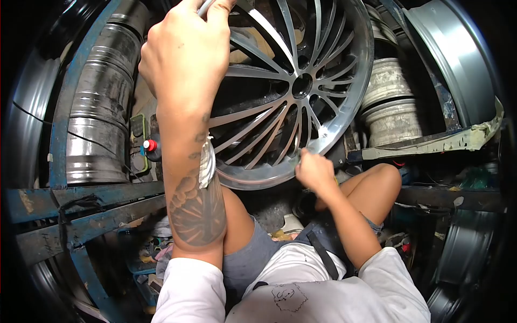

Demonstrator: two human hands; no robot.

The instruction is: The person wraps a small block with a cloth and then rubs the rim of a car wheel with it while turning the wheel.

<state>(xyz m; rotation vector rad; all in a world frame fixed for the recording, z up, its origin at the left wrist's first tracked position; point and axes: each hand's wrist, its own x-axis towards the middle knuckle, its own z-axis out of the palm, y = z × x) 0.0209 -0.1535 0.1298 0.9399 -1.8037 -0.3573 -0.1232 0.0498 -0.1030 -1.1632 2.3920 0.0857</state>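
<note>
A large multi-spoke alloy wheel rim (269, 110) with a dark inside and bright-faced spokes stands tilted in front of my knees. My left hand (186, 51) is closed on its upper left edge, with the fingertips partly cut off by the top of the view. At the wheel's lower lip, my right hand (316, 171) is closed and touches the metal. A small greenish bit shows at its fingertips, too little to name. A whitish strip of cloth or tape (207, 164) hangs by my left forearm.
Stacked wheel rims (102, 97) fill a blue metal rack (70, 102) on the left. More dusty rims (390, 102) stand on the right, near a large silver rim (458, 59). A dark bottle with a red cap (151, 146) is left of my forearm.
</note>
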